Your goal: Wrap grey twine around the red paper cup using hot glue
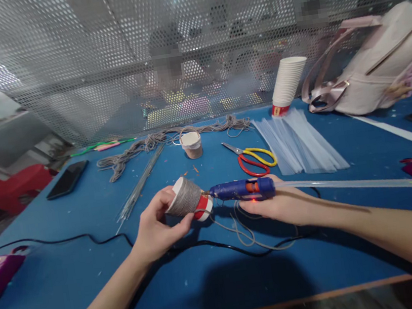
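My left hand (159, 226) is closed round a paper cup (186, 198), which lies tilted, its rim to the upper left. Grey cord covers most of its side, and a red band shows near the base. My right hand (280, 203) grips a blue glue gun (234, 191), whose nozzle points left and meets the cup near the edge of the cord, or nearly so. A long clear glue stick (352, 184) sticks out of the gun's back. Loose grey cord (246, 238) runs from the cup and curls on the table below the gun.
Behind my hands on the blue table (76, 295) are a small wrapped cup (192, 145), scissors (255, 160), glue sticks (300, 144), stacked cups (288, 84), grey cord bundles (130, 157) and thin wires (139, 187). A phone (67, 179) lies left, a bag (373, 67) right. Black cable crosses the front.
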`<action>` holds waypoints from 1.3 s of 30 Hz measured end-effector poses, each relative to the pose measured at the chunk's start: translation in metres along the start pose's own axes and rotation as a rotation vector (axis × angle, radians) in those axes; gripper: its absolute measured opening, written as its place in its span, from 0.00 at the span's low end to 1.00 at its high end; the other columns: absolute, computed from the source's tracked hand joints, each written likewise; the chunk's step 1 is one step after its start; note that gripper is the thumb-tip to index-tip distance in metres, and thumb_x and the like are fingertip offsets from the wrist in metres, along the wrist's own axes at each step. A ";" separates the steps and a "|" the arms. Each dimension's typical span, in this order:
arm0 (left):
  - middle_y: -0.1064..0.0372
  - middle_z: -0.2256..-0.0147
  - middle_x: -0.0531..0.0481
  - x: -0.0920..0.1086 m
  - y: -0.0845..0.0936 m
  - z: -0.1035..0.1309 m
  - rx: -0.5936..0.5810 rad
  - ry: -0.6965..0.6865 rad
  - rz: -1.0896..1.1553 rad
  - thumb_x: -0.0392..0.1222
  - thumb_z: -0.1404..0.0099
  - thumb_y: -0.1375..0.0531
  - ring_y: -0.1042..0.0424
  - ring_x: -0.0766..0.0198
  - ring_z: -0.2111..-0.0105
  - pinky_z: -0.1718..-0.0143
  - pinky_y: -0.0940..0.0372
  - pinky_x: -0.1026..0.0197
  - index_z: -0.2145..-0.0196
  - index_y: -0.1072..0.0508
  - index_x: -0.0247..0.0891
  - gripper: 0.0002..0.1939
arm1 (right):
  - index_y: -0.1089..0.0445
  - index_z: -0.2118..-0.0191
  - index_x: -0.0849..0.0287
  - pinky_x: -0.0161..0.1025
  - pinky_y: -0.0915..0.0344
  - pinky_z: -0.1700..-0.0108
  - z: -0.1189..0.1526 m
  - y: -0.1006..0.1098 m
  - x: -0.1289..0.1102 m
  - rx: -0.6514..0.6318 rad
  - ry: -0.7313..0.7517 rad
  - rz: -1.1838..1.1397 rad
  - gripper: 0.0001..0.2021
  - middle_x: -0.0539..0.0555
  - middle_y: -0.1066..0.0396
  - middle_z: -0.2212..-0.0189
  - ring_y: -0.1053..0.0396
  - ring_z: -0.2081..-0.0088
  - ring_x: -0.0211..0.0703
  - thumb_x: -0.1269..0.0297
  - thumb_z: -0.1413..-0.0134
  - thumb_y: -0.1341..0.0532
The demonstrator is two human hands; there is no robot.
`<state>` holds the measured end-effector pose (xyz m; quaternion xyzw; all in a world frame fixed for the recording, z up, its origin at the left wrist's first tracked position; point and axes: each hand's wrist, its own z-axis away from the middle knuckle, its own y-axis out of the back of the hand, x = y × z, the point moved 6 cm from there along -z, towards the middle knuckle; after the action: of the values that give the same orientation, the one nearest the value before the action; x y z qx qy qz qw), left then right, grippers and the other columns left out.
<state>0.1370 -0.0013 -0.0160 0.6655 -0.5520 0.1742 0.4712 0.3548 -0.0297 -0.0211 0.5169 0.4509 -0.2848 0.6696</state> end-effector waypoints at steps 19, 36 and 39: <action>0.35 0.74 0.54 -0.003 0.012 -0.004 0.173 0.061 -0.114 0.39 0.53 0.36 0.34 0.64 0.74 0.73 0.36 0.61 0.76 0.38 0.42 0.12 | 0.35 0.57 0.62 0.44 0.41 0.62 -0.027 0.034 0.022 -0.156 0.483 1.004 0.14 0.60 0.32 0.62 0.34 0.63 0.49 0.76 0.52 0.46; 0.37 0.78 0.58 0.021 0.006 0.010 0.297 -0.255 -0.355 0.39 0.51 0.35 0.31 0.63 0.74 0.51 0.36 0.47 0.73 0.37 0.44 0.12 | 0.42 0.56 0.59 0.36 0.30 0.59 -0.049 -0.058 -0.007 -0.069 -0.073 -0.617 0.22 0.59 0.34 0.50 0.27 0.60 0.37 0.78 0.59 0.36; 0.36 0.78 0.58 0.024 0.006 0.011 0.309 -0.285 -0.398 0.39 0.51 0.35 0.31 0.62 0.73 0.53 0.35 0.47 0.73 0.38 0.43 0.12 | 0.43 0.56 0.59 0.32 0.34 0.71 -0.045 -0.060 -0.011 -0.099 -0.131 -0.657 0.23 0.56 0.31 0.55 0.33 0.76 0.29 0.78 0.59 0.36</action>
<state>0.1360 -0.0232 -0.0009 0.8423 -0.4383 0.0651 0.3068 0.2851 -0.0057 -0.0399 0.2914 0.5629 -0.4957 0.5938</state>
